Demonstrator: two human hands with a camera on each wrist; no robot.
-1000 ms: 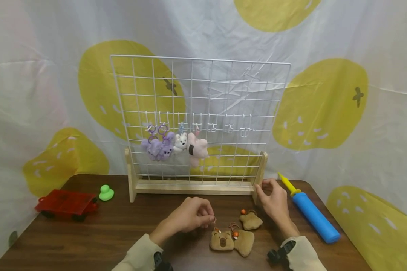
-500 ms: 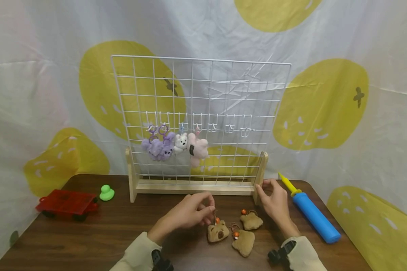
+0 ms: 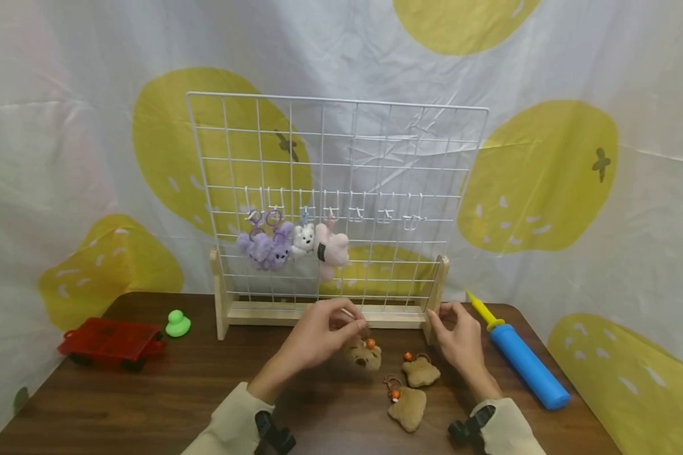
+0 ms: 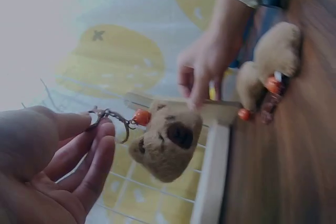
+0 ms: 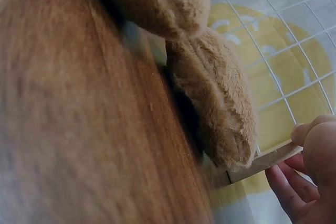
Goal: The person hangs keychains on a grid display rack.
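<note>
A brown plush bear keychain (image 3: pixel 367 357) with an orange bead dangles from my left hand (image 3: pixel 324 332). In the left wrist view, thumb and fingertips pinch its metal clasp (image 4: pixel 107 114), and the bear head (image 4: pixel 170 140) hangs clear of the table. My right hand (image 3: pixel 460 333) grips the right wooden leg (image 3: pixel 437 297) of the white wire grid rack (image 3: pixel 336 100), thumb on one side and fingers on the other in the right wrist view. Two more brown plush keychains, one nearer (image 3: pixel 408 409) and one farther (image 3: pixel 421 371), lie on the table between the hands.
Along the rack's row of hooks (image 3: pixel 384 216) hang purple plush toys (image 3: pixel 267 248), a white bear (image 3: pixel 304 240) and a pink plush (image 3: pixel 332 246). A red toy cart (image 3: pixel 112 341) and green duck (image 3: pixel 178 323) stand left. A blue pump (image 3: pixel 529 365) lies right.
My left hand has raised the bear keychain off the table and carried it toward the rack, away from the other two. The right hand stays on the rack's leg.
</note>
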